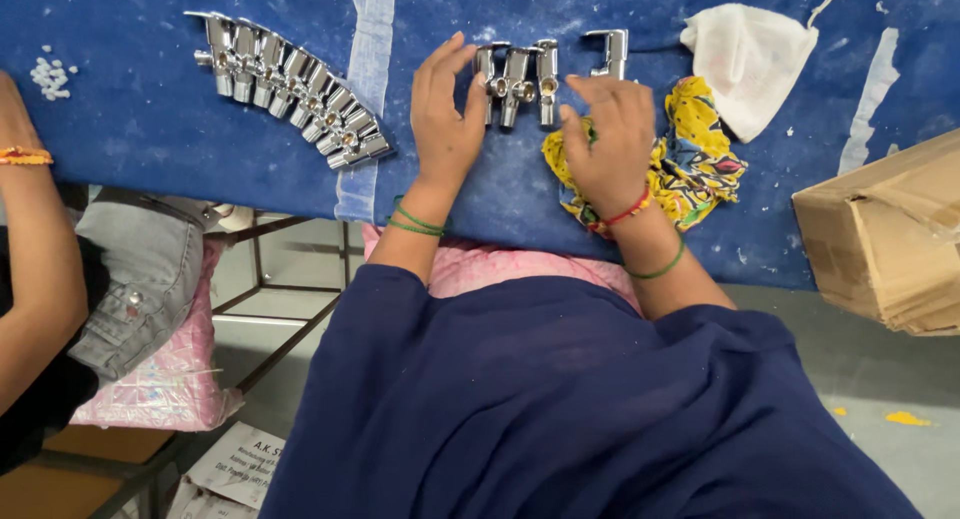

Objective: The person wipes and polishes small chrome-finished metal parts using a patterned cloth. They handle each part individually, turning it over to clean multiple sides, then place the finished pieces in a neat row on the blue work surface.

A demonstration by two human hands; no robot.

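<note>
The left hand (445,114) lies flat and empty against three upright chrome valves (517,79), nearer than the loosely open right hand (605,144) on yellow cloth (700,149).

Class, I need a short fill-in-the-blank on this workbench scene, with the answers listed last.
1. The left hand touches a group of ___ chrome valves.
2. The right hand rests on a ___ patterned cloth.
3. The table cover is ___.
4. A cardboard ___ sits at the right edge.

Answers: three; yellow; blue; box
</note>
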